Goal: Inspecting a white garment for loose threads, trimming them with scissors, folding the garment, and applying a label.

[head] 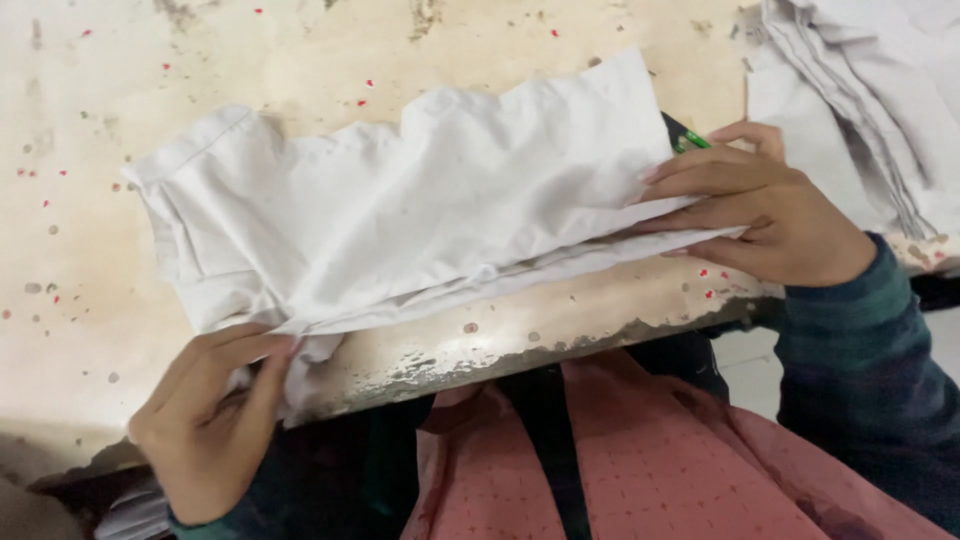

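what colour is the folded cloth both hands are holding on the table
White, or off-white with faint specks, is the folded cloth, seen best in the head view.

Dark teal striped sleeves (860,350), pink dotted garment (680,460) with a black strap (545,440).
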